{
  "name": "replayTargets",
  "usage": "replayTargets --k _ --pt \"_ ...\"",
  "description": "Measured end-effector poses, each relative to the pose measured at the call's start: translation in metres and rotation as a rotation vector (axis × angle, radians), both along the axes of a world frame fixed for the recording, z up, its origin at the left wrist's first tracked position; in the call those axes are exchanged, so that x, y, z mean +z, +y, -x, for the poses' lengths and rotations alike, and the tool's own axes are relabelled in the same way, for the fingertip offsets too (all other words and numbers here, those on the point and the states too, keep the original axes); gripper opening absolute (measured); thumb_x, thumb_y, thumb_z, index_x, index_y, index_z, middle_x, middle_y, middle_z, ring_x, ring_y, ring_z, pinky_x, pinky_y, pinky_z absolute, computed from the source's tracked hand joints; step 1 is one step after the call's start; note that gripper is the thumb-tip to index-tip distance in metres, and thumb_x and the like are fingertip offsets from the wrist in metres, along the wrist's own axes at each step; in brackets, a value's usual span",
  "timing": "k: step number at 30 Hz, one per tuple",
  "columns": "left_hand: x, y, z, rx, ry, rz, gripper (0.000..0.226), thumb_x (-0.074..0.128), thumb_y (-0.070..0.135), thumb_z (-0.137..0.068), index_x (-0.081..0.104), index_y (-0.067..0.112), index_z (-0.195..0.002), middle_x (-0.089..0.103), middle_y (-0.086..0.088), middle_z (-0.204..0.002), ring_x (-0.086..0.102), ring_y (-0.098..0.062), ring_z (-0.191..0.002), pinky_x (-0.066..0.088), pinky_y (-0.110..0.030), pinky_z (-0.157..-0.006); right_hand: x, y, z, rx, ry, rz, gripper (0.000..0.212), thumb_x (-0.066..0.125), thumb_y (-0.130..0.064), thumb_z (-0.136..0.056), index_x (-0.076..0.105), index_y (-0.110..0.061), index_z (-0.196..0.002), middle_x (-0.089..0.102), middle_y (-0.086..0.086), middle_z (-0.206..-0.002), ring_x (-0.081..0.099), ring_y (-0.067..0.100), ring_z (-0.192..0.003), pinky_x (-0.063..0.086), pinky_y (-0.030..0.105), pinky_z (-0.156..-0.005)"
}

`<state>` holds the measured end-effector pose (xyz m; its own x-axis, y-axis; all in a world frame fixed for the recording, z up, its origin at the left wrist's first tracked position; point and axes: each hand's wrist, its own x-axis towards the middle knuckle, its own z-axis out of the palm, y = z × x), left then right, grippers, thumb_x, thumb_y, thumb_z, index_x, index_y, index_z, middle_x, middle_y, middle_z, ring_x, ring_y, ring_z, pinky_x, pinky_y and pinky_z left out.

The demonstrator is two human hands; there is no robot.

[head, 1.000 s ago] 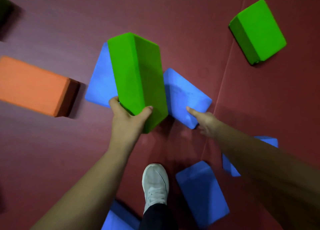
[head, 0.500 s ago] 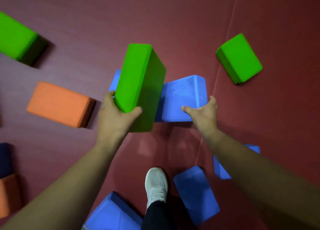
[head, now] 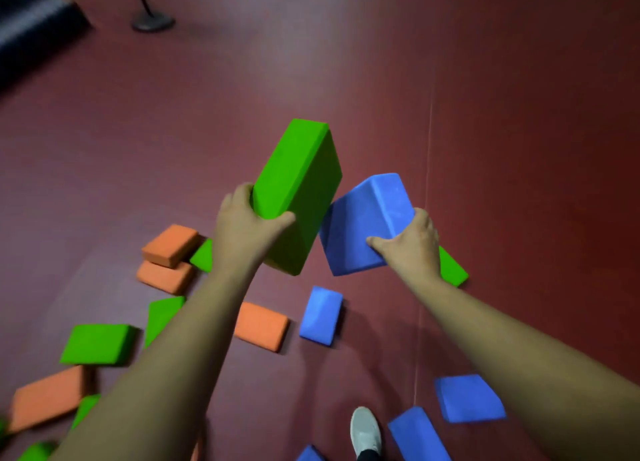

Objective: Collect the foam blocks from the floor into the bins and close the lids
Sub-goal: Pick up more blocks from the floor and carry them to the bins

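Hands are both full. The left hand (head: 247,228) curls round the lower end of a green block (head: 298,190), held up off the floor (head: 519,148) and tilted toward one o'clock. The right hand (head: 412,242) grips a blue block (head: 363,225) by its near corner, just beside the green one at its four o'clock. Below them an orange block (head: 260,326) lies flat on the floor, with a grey shoe (head: 365,431) at six o'clock.

Dark red matte floor mat (head: 519,114) is spreading across the whole view, a thin pale seam (head: 429,131) running down it. Black pole stand with a round base (head: 152,22) is standing at far upper left. Blurred dark ribbed object (head: 31,27) is lying just beside it.
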<state>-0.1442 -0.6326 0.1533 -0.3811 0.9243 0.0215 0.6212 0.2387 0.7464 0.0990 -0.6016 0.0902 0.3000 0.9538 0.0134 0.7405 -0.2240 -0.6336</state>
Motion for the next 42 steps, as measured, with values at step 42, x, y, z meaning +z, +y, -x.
replayTargets --k 42 --pt "0.182 -0.84 -0.029 1.694 0.388 -0.054 0.069 0.082 0.038 -0.064 0.058 0.005 -0.121 0.058 -0.019 -0.114 0.05 -0.039 -0.109 0.039 -0.044 -0.097 0.245 -0.598 0.215 1.552 0.123 -0.308 0.084 0.081 -0.038 -0.065 0.043 -0.004 -0.132 0.051 0.014 -0.122 0.044 0.036 -0.112 0.032 0.042 -0.098"
